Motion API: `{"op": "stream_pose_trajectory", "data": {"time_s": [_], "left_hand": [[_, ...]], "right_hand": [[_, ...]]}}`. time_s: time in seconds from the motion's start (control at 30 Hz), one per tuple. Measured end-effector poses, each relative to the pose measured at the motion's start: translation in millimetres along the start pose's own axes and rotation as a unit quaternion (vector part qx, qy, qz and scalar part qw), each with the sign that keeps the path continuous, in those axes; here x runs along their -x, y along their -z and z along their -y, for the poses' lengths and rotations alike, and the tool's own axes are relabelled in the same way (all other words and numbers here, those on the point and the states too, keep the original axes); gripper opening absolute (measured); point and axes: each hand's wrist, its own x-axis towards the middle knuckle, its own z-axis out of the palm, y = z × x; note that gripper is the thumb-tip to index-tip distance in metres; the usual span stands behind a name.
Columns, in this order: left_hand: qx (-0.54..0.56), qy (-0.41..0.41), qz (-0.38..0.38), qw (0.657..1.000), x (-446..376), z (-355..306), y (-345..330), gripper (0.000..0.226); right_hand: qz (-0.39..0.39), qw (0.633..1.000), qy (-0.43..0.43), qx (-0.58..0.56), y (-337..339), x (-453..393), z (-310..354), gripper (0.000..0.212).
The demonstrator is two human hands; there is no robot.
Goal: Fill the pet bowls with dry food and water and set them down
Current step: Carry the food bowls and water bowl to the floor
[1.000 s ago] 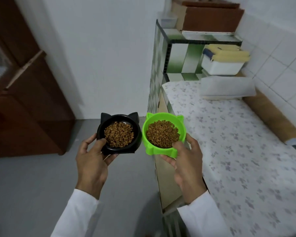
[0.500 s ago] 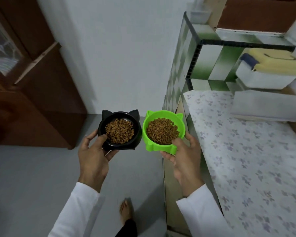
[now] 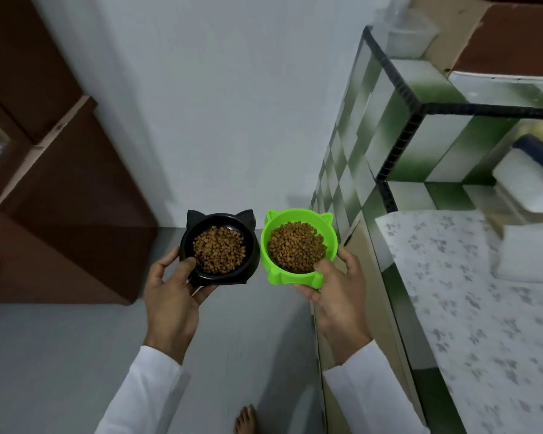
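Observation:
I carry two cat-eared pet bowls side by side above the grey floor. My left hand (image 3: 170, 296) grips the black bowl (image 3: 251, 261) from below, thumb on its near rim. My right hand (image 3: 336, 292) grips the green bowl (image 3: 270, 255) the same way, thumb over its near rim. Both bowls hold brown dry kibble (image 3: 220, 249) and stay level. The bowls nearly touch each other. No water bowl is in view.
A counter with a floral cover (image 3: 470, 308) and green-and-white tiled wall (image 3: 373, 126) runs along the right. A dark wooden cabinet (image 3: 60, 214) stands at the left. White wall (image 3: 217, 104) lies ahead, grey floor (image 3: 60, 355) below. My bare foot (image 3: 245, 421) shows at the bottom.
I have walked forward along the counter with both bowls. The wall and cabinet are closer, the view tilts further down, and my foot has come into sight. Both grips are unchanged.

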Motion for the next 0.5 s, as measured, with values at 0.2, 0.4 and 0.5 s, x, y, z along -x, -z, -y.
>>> {"op": "stream_pose_trajectory", "data": {"time_s": [0.2, 0.4, 0.5], "left_hand": [[-0.001, 0.007, -0.005, 1.000, -64, -10, -17, 0.040], [-0.003, 0.017, -0.014, 1.000, -117, -11, -38, 0.040], [-0.002, 0.017, -0.013, 1.000, -145, -8, -56, 0.041]], "right_hand": [[-0.013, 1.000, 0.002, 0.003, -51, -46, -5, 0.048], [-0.013, 1.000, -0.008, 0.004, -85, -97, -6, 0.049], [-0.010, 1.000, -0.014, 0.005, -98, -130, -6, 0.050]]}}
